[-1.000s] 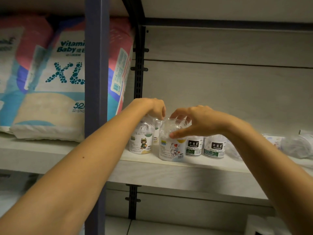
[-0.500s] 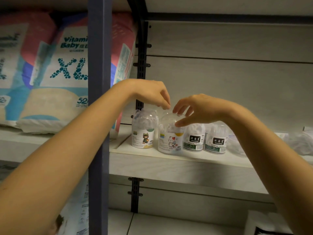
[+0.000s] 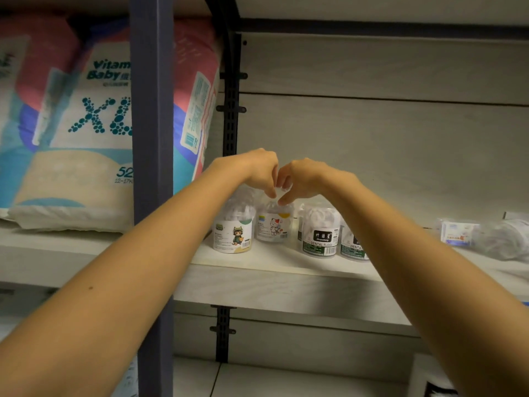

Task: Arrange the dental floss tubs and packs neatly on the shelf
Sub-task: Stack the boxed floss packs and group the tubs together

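Four clear plastic floss tubs (image 3: 320, 236) stand roughly lined at 12 o'clock on the pale wooden shelf (image 3: 286, 270). My left hand (image 3: 257, 170) and right hand (image 3: 303, 179) pinch the top of the clear cat-label tub (image 3: 273, 224). The loose white floss packs (image 3: 458, 233) at 3 o'clock look unsorted.

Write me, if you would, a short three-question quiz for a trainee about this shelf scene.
1. True or false: the cat-label tub stands between the green-character tub and a DENTAL FLOSS tub.
2. The fingertips of the left hand and right hand meet over the top of which tub? A) green-character B) cat-label C) DENTAL FLOSS
3. Fill in: the diaper pack left of the tubs shows the size letters ___.
Key: 1 true; 2 B; 3 XL.
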Demonstrator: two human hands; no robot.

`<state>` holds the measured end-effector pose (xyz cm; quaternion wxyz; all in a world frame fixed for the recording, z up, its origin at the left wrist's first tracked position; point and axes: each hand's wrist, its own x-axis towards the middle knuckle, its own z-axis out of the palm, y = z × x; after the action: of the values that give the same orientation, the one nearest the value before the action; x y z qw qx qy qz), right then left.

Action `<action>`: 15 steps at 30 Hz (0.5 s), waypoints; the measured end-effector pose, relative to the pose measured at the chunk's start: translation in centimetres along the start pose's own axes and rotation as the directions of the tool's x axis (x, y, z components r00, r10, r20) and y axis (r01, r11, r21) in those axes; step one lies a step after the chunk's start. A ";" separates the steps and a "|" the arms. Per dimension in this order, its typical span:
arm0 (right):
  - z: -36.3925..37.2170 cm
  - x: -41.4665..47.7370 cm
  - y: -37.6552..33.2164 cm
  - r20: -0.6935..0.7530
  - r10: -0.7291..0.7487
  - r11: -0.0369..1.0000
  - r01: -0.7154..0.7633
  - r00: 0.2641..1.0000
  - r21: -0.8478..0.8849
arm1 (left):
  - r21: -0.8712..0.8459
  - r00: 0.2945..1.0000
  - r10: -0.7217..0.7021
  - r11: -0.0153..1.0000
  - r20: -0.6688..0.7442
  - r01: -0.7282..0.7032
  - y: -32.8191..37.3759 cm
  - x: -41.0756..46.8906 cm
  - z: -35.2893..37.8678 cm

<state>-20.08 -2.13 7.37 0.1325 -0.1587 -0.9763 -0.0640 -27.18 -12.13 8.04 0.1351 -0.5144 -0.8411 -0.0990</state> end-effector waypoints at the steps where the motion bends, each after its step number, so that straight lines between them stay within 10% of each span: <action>1: 0.1 0.4 0.1 0.001 0.012 1.000 -0.012 1.000 -0.009 | 0.006 1.000 -0.010 1.000 -0.004 0.010 -0.1 0.4 0.2; 9: 0.9 0.2 0.3 -0.047 0.050 0.997 -0.053 0.998 -0.061 | 0.069 0.996 -0.067 0.995 -0.051 0.070 -0.1 0.5 0.9; 15: 0.1 -8.2 1.0 -0.486 0.079 0.959 0.066 0.870 0.275 | -0.159 0.856 -0.066 0.987 -0.513 -0.019 2.7 -5.0 0.2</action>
<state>-12.25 -3.62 5.06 0.3983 -0.1200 -0.9085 0.0383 -22.63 -15.05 6.27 0.3134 -0.4679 -0.7695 -0.3013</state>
